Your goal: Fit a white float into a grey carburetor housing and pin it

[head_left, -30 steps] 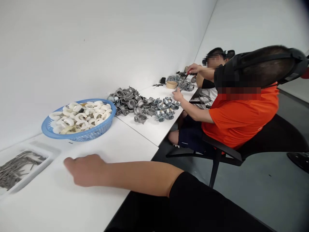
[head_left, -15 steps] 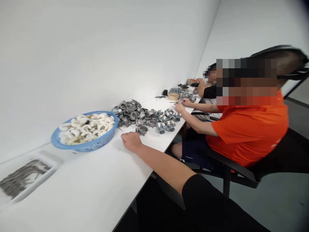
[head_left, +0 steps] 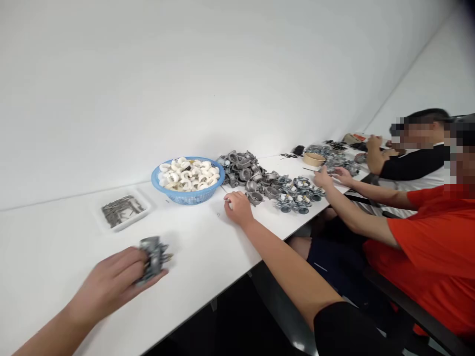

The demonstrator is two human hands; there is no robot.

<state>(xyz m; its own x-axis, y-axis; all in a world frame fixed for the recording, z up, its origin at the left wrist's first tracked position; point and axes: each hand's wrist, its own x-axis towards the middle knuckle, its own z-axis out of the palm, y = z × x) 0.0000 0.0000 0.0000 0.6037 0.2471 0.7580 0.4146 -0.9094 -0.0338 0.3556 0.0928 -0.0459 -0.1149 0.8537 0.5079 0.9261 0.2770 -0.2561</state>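
Note:
My left hand (head_left: 115,274) is closed around a grey metal carburetor body (head_left: 151,254), held above the table at the lower left. A small brass-coloured piece juts from its right side; the fingers cover part of it. My right hand (head_left: 239,210) is at the table top, beside the near end of a pile of grey cast-metal parts (head_left: 245,173). Its fingers are curled together, and whatever may be between them is hidden. Left of that hand stands a blue basket (head_left: 187,199) heaped with white C-shaped plastic floats (head_left: 189,175).
A white tray (head_left: 146,210) of thin metal pins lies at the left. Several assembled carburetors (head_left: 297,195) stand right of the pile. A co-worker in an orange shirt (head_left: 426,247) works beside them, near a round tan container (head_left: 314,159); another person sits farther along.
The view has swung left, so the scene shifts rightward in it. My left hand has come into view holding the carburetor body. My right hand stays near the pile, fingers still curled.

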